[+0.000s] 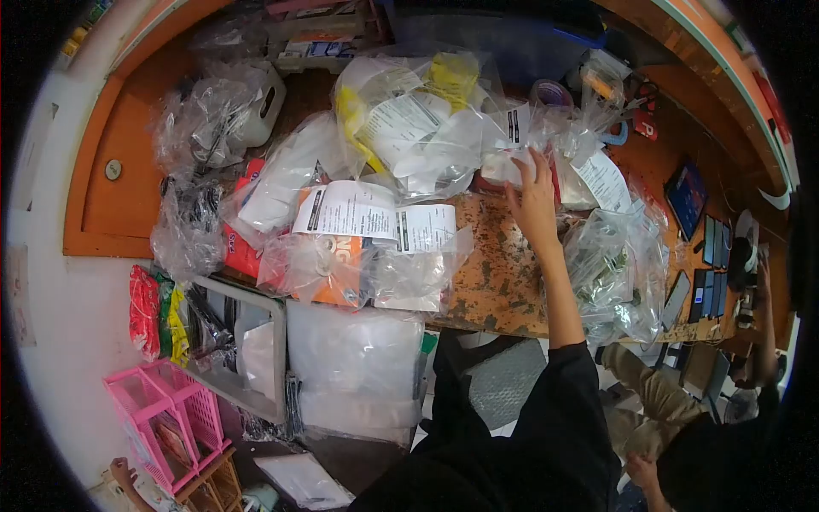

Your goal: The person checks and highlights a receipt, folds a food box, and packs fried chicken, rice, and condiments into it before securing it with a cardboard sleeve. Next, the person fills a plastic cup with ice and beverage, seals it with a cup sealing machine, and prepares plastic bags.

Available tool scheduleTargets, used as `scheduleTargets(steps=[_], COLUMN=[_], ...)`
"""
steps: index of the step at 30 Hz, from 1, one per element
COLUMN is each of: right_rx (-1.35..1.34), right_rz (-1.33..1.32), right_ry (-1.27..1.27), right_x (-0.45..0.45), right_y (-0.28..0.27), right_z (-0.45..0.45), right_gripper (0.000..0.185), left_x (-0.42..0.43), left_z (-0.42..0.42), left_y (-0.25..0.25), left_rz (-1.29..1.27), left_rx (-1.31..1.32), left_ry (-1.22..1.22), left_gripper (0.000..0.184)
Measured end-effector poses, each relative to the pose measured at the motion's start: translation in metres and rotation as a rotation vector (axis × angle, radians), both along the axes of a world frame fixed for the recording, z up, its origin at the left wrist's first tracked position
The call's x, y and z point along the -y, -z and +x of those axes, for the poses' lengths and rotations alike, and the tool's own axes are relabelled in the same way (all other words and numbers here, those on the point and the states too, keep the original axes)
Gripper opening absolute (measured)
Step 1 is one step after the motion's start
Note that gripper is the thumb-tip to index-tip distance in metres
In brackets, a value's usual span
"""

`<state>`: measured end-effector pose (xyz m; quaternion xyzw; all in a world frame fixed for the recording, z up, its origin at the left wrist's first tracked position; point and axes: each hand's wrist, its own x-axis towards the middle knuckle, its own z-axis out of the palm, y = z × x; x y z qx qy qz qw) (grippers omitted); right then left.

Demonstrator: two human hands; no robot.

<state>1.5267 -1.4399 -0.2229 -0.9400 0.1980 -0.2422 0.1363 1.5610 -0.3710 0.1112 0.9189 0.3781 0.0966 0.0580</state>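
Note:
My right hand reaches over the worn wooden table with its fingers spread. The fingertips are at a small clear-wrapped parcel with a white label; whether they touch it I cannot tell. Beside the hand lies another bagged parcel with a printed slip. Left of it, a large clear bag of white and yellow items bears a printed sheet. Nearer me are an orange packet in plastic and a clear bag with a white item. My left hand is not in view.
Crumpled clear bags lie at the right, near several phones and a tablet. Flat plastic bags, a grey bin and pink baskets stand lower left. Another person sits at the right.

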Motion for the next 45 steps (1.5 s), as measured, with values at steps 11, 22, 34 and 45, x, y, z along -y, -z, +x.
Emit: scheduleTargets(steps=[11, 22, 34, 45], right_rx=[-0.009, 0.302, 0.433, 0.282], right_rz=[0.158, 0.042, -0.062, -0.479], right_ry=[0.119, -0.28, -0.133, 0.095], right_x=[0.078, 0.036, 0.094, 0.195], right_y=[-0.026, -0.338, -0.511, -0.4], right_z=[0.035, -0.006, 0.083, 0.236], right_gripper=[0.035, 0.02, 0.027, 0.047], left_x=[-0.024, 0.043, 0.045, -0.026], left_z=[-0.016, -0.04, -0.048, -0.042], left_y=[-0.001, -0.003, 0.027, 0.054], left_rz=[0.315, 0.414, 0.511, 0.476], left_rx=[0.011, 0.17, 0.151, 0.341], left_ry=[0.182, 0.213, 0.258, 0.412], left_gripper=[0.02, 0.026, 0.024, 0.029])
